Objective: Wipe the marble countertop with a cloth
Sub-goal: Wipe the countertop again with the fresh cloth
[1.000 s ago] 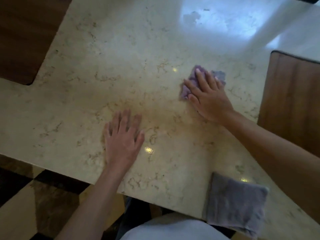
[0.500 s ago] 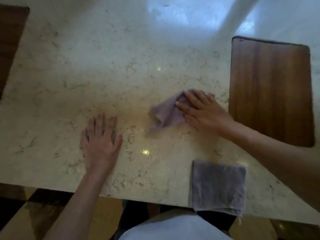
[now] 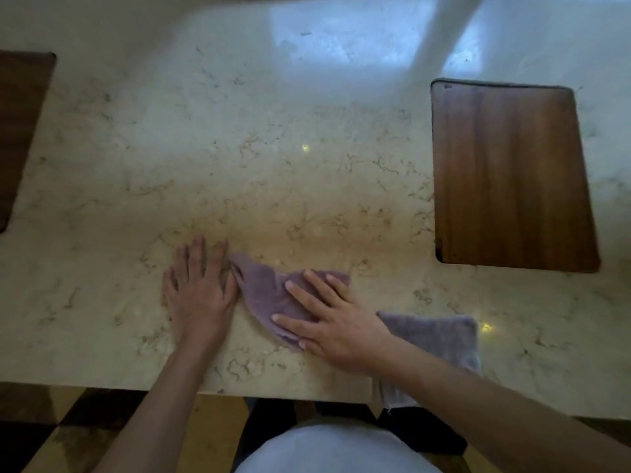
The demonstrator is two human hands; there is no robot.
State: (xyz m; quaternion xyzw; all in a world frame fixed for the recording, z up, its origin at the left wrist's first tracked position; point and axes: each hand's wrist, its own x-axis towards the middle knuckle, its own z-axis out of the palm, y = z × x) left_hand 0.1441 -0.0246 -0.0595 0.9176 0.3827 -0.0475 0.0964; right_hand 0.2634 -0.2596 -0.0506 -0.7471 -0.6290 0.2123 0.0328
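A crumpled purple cloth (image 3: 264, 291) lies on the beige marble countertop (image 3: 273, 172) near its front edge. My right hand (image 3: 336, 322) presses flat on the cloth's right part, fingers spread and pointing left. My left hand (image 3: 199, 291) rests palm down on the bare marble, fingers apart, its right side touching the cloth's left tip.
A second, folded grey-purple cloth (image 3: 440, 339) lies at the front edge under my right forearm, partly hanging over. A wooden board (image 3: 508, 175) sits to the right, another dark board (image 3: 20, 131) at the far left. Bright window glare covers the far marble.
My right hand has dragged the purple cloth toward me and left, from the middle right to beside my left hand. The view has shifted; my left hand stays planted.
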